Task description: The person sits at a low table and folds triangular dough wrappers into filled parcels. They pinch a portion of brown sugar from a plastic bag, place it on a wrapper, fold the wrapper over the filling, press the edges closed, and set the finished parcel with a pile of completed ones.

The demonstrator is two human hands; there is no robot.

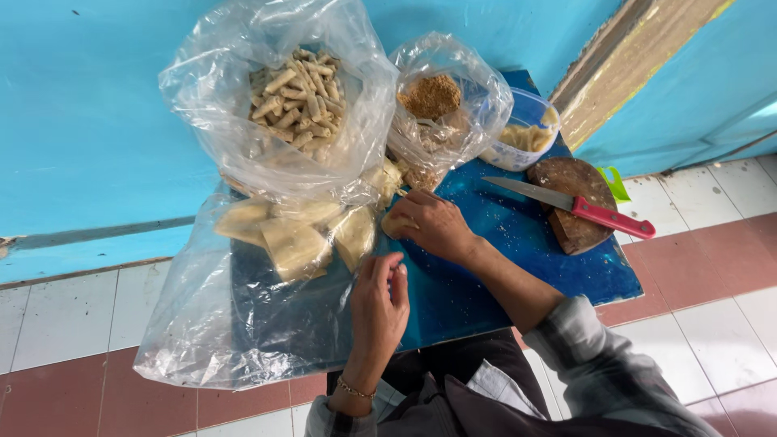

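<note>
Right hand (433, 226) is gripping a pale wrapper (394, 222) beside the wrapper stack (295, 235); left hand (379, 303) is hovering nearer the body, loosely curled (holding nothing visible)

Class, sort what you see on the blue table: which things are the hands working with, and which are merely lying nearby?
In use:
right hand on a pale wrapper piece
left hand beside it
folded pale wrappers on a clear plastic sheet

Lying about:
red-handled knife on a round wooden board
bag of finished rolls
bag of brown crumbs
plastic tub
</note>
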